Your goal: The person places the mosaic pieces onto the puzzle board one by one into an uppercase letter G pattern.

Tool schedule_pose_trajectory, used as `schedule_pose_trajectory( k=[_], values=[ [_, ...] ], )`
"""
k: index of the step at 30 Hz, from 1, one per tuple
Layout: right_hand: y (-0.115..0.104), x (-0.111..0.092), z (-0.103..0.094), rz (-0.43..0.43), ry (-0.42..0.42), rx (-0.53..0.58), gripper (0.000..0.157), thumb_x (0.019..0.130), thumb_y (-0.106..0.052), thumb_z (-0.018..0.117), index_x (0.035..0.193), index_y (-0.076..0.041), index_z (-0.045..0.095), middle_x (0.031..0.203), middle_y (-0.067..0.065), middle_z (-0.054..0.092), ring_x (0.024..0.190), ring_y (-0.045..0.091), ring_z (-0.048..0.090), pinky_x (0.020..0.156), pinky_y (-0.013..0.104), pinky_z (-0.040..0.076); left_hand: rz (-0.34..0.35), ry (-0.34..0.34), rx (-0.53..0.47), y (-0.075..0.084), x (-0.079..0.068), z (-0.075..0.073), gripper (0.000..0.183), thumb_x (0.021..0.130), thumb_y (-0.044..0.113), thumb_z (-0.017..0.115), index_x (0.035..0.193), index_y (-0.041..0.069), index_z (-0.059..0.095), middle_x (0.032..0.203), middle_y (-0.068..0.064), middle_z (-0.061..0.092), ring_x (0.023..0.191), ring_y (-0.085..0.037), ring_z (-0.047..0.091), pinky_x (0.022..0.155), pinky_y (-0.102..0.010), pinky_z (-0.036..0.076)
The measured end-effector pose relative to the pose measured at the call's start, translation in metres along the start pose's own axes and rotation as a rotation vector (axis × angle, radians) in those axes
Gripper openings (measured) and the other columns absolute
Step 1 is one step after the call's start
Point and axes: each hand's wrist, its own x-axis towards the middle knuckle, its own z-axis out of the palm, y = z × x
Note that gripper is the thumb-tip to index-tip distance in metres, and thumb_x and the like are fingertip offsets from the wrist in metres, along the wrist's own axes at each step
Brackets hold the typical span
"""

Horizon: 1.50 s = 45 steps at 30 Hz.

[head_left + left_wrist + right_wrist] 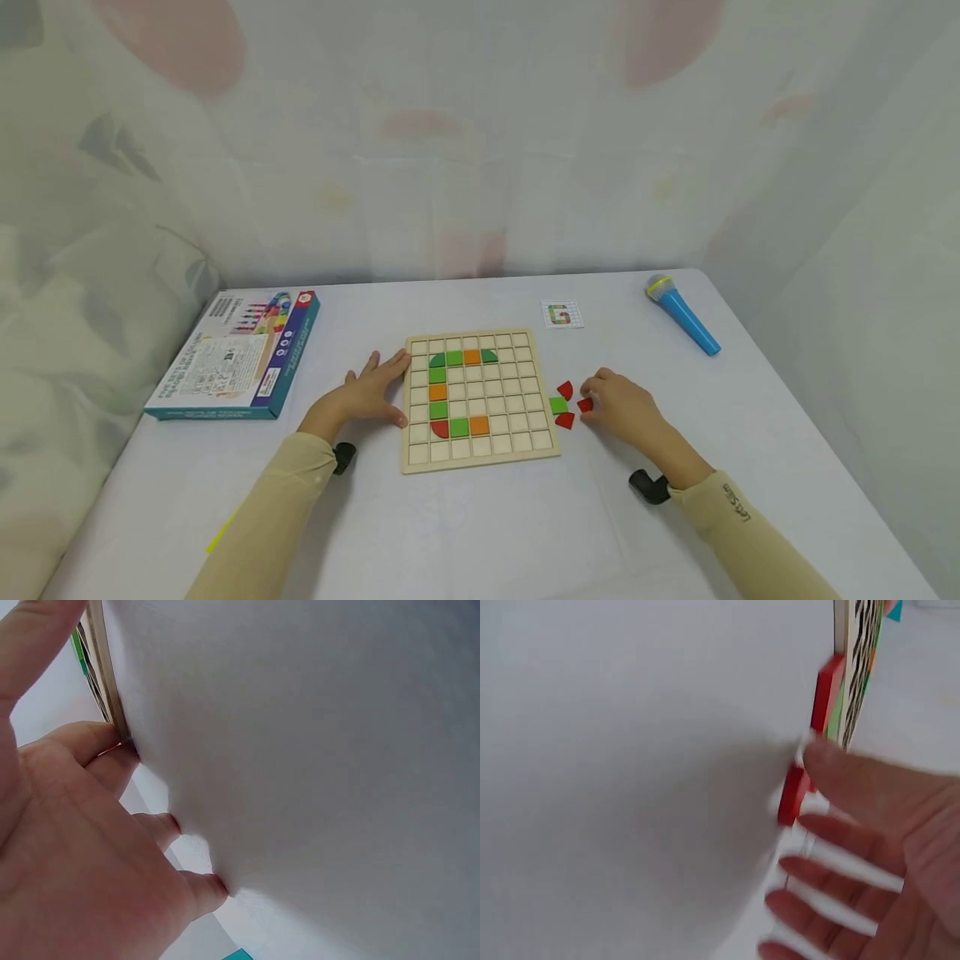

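A square wooden grid board (498, 458) lies flat mid-table, with green, orange and red tiles set in a bracket-like shape. My left hand (367, 393) rests against the board's left edge, fingers and thumb spread; its fingertips also touch the table in the left wrist view. To the right of the board, my right hand (624, 407) pinches a small red tile (585, 405) between thumb and index finger, low at the tabletop. In the right wrist view this red tile (792, 796) sits between them. Beside it lie a green square tile (558, 405) and two red quarter-round tiles (565, 421).
A small pattern card (562, 314) showing a G-like figure lies behind the board. At the back right is a blue toy microphone (686, 317). A flat game box (225, 358) lies at the left. Something yellow (221, 533) shows partly beside the left sleeve.
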Motion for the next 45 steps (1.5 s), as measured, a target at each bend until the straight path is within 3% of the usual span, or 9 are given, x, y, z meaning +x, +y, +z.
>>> schedule_pose_trajectory(
  k=[4,7,14,25,34,45],
  values=[
    [0.004,-0.004,-0.003,-0.093,-0.010,0.021,0.032,0.072,-0.018,0.078,0.102,-0.010,0.069,0.101,0.002,0.060,0.090,0.019,0.055,0.077,0.037,0.053,0.003,0.005,0.004,-0.001,0.001,-0.001,0.110,0.063,0.034,0.082,0.149,0.012,0.015,0.155,-0.007,0.006,0.137,-0.042,-0.010,0.097,-0.072,-0.007],
    [0.005,-0.003,-0.002,-0.124,0.003,0.020,0.029,0.073,-0.017,0.077,0.101,-0.010,0.069,0.097,0.001,0.061,0.086,0.017,0.056,0.076,0.035,0.053,0.006,0.006,0.004,-0.002,0.002,-0.001,0.111,0.063,0.035,0.082,0.148,0.012,0.016,0.155,-0.008,0.006,0.137,-0.043,-0.010,0.097,-0.072,-0.007],
    [0.002,0.002,0.005,-0.100,0.024,0.013,0.023,0.075,-0.018,0.075,0.097,-0.010,0.070,0.086,-0.002,0.058,0.072,0.012,0.051,0.065,0.026,0.049,-0.001,0.004,0.017,-0.004,0.003,0.001,0.112,0.062,0.035,0.082,0.149,0.013,0.015,0.155,-0.006,0.006,0.137,-0.042,-0.010,0.097,-0.072,-0.007],
    [-0.001,0.006,0.002,-0.115,0.077,-0.005,0.022,0.075,-0.019,0.073,0.094,-0.009,0.069,0.080,-0.003,0.057,0.068,0.011,0.050,0.058,0.023,0.046,-0.003,0.003,0.010,-0.005,0.003,0.002,0.114,0.060,0.037,0.082,0.149,0.014,0.015,0.155,-0.006,0.006,0.137,-0.041,-0.011,0.097,-0.072,-0.007],
    [-0.043,0.016,-0.009,-0.270,0.138,-0.008,0.021,0.074,-0.023,0.074,0.091,-0.011,0.068,0.081,-0.006,0.057,0.067,0.008,0.048,0.053,0.021,0.042,-0.004,-0.002,0.008,-0.004,0.003,0.001,0.113,0.061,0.037,0.082,0.149,0.014,0.014,0.155,-0.006,0.005,0.137,-0.041,-0.011,0.097,-0.072,-0.008],
    [-0.092,0.027,0.020,-0.459,0.070,-0.083,0.012,0.078,-0.022,0.067,0.088,-0.016,0.068,0.077,-0.009,0.052,0.067,0.007,0.046,0.054,0.020,0.039,-0.002,0.008,0.017,-0.005,0.003,0.002,0.113,0.061,0.036,0.083,0.149,0.014,0.016,0.155,-0.006,0.007,0.138,-0.041,-0.010,0.096,-0.072,-0.007]
  ],
)
